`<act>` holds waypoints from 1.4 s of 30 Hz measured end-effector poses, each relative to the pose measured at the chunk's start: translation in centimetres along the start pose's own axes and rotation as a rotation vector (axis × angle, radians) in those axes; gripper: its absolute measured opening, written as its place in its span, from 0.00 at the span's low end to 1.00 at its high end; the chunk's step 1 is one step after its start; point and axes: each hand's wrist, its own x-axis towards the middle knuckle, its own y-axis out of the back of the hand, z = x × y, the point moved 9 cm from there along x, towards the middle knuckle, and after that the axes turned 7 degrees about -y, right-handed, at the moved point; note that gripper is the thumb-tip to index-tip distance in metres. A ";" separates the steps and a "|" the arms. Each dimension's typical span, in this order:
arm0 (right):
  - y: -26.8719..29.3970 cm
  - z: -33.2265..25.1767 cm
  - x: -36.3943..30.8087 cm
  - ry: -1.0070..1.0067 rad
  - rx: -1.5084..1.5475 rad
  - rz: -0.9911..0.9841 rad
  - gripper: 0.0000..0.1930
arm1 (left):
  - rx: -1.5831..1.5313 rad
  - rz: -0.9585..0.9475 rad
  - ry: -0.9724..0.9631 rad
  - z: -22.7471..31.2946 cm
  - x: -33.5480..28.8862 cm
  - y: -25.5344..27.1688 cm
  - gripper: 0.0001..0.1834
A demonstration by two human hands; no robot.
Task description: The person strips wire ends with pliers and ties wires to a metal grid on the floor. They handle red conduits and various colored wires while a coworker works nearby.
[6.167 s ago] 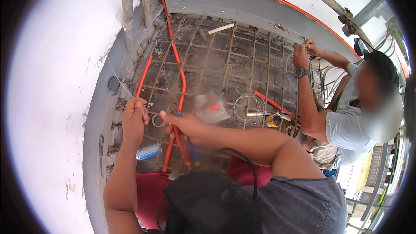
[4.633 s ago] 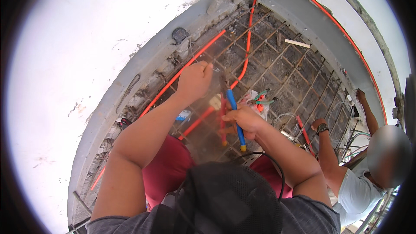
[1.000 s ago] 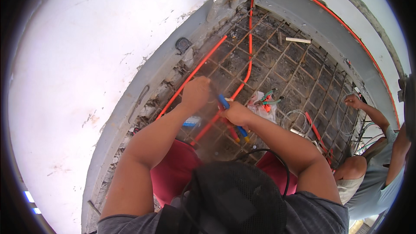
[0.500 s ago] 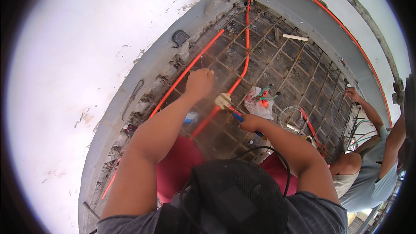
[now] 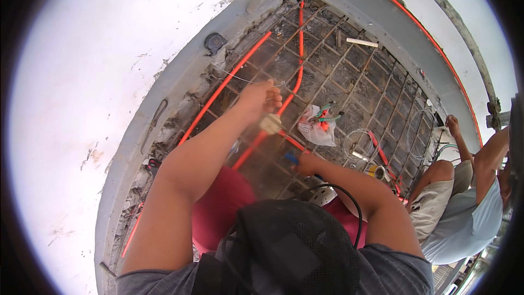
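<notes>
My left hand (image 5: 263,99) is closed, fingers curled around a thin, pale wire (image 5: 233,77). The wire runs from the concrete edge across an orange conduit (image 5: 222,83) and ends in a small bend past my fingertips. Just below that hand sits a cream junction box (image 5: 271,124), with orange conduits joining it. Lower right, my right hand (image 5: 308,165) grips a blue-handled tool (image 5: 291,158); its working end is blurred, so its kind does not show.
A rebar grid (image 5: 349,76) spans the floor. Green-handled pliers (image 5: 327,112) lie on a plastic bag (image 5: 316,131). Coiled wire (image 5: 359,145) lies right of it. A tape measure (image 5: 215,42) rests on the ledge. Another person (image 5: 464,202) sits at the right.
My left hand has moved right, nearer the junction box, and its fingers now show with the wire across them. My right hand has drawn the blue-handled tool down, away from the box.
</notes>
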 end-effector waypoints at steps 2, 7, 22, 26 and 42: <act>-1.6 -0.3 1.2 0.033 -0.075 -0.005 0.26 | -0.124 -0.079 0.044 0.2 -0.8 -0.6 0.25; -2.5 -1.5 2.5 0.157 -0.100 0.112 0.24 | -0.283 -0.090 0.023 1.8 -2.9 -0.6 0.28; 22.8 -14.5 -13.2 0.627 0.521 1.056 0.06 | -0.222 0.017 -0.039 1.5 -4.8 -1.8 0.23; 22.5 -16.0 -13.9 0.667 0.316 1.113 0.08 | -0.107 0.112 -0.131 1.9 -5.5 -2.2 0.19; 25.5 -12.2 -10.5 0.668 1.158 0.693 0.10 | 0.740 0.300 -0.620 8.9 -9.0 -2.5 0.23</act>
